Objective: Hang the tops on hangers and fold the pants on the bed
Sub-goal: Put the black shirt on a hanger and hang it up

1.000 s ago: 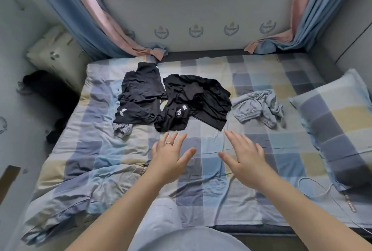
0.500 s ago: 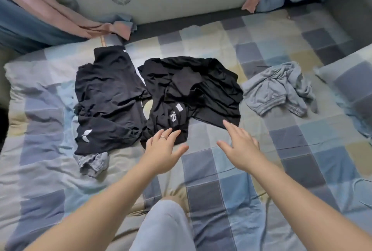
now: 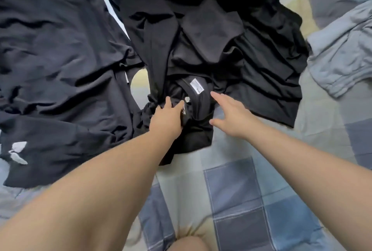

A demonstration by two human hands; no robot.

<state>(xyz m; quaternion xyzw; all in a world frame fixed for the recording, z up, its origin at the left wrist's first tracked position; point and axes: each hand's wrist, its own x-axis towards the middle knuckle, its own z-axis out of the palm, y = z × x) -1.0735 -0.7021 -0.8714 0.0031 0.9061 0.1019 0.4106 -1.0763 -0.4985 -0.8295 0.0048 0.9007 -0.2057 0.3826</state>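
A crumpled black top [image 3: 217, 35] lies in the middle of the bed, its collar with a white label [image 3: 198, 86] turned toward me. My left hand [image 3: 168, 116] digs its fingers into the fabric just left of the collar and grips it. Just right of the collar, my right hand [image 3: 231, 114] has its fingers straight and spread, low over the top's near edge. A second dark top [image 3: 60, 65] with a white logo [image 3: 18, 152] lies flat to the left. A grey garment [image 3: 342, 49] is bunched at the right edge.
All the clothes lie on a blue, grey and yellow checked bedsheet [image 3: 241, 200]. My knee [image 3: 187, 243] shows at the bottom edge. The near part of the sheet carries only my arms.
I have leaned in close over the bed. Both hands moved forward from above the bare sheet onto the black top; the left hand closed on the fabric by the collar.
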